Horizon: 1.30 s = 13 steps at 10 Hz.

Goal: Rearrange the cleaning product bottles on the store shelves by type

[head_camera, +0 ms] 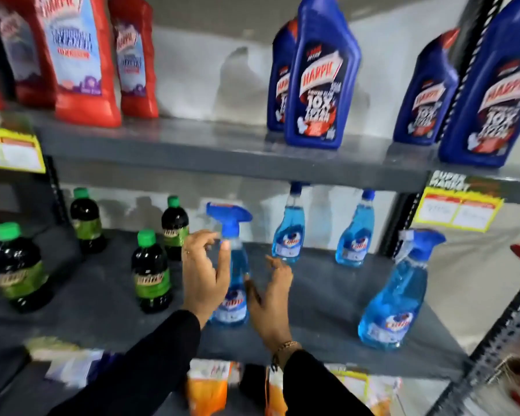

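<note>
Neither grip is closed: left hand [203, 276] and right hand [272, 298] flank the blue spray bottle [233, 262], fingers spread, upright on the lower shelf [102, 313] beside 4 dark bottles [152, 274].

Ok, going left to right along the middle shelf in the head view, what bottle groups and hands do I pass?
Dark green-capped bottles → left hand → blue trigger spray bottle between the hands → right hand → two capless blue refill bottles at the back → second blue trigger spray bottle.
</note>
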Available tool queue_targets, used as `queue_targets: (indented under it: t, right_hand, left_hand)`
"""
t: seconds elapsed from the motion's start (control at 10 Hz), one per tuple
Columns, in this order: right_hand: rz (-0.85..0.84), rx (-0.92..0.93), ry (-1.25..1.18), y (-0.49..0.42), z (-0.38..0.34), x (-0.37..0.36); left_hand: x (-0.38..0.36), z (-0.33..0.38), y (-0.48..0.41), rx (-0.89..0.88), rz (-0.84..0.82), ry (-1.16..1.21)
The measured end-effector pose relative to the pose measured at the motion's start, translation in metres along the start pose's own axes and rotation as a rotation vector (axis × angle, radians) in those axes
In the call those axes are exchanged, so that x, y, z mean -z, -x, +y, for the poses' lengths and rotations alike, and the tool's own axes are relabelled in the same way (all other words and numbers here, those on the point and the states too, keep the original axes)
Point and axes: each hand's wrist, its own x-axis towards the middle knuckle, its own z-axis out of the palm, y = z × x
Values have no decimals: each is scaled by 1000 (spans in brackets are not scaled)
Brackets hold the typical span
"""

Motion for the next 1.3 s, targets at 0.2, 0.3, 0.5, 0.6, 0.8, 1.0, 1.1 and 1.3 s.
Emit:
queue_targets:
  t: [0.2, 0.3, 0.5, 0.6, 0.8, 1.0, 1.1, 1.3]
  right_hand:
    - [-221, -418, -206, 29, 30, -28]
    - [-168, -477, -265, 26, 31, -31]
    - [-57, -540, -239, 22, 54, 5]
    - [7, -562, -184, 15, 66, 36]
    - [83, -570, -120, 15, 87, 80]
    - [46, -596, -191, 15, 92, 81]
    - [34, -606, -147, 17, 88, 81]
    - [54, -498, 158, 38, 69, 83]
  left_hand:
    - [9, -57, 54, 629, -524, -12]
    - [4, -57, 51, 643, -522, -23]
    - [-34, -26, 47, 575, -574, 73]
    - [-65, -9, 50, 580, -620, 120]
    - [-109, 18, 60, 571, -690, 255]
    - [-111, 19, 62, 576, -691, 284]
    - [-110, 21, 63, 600, -727, 266]
    - [-82, 27, 69, 373, -573, 18]
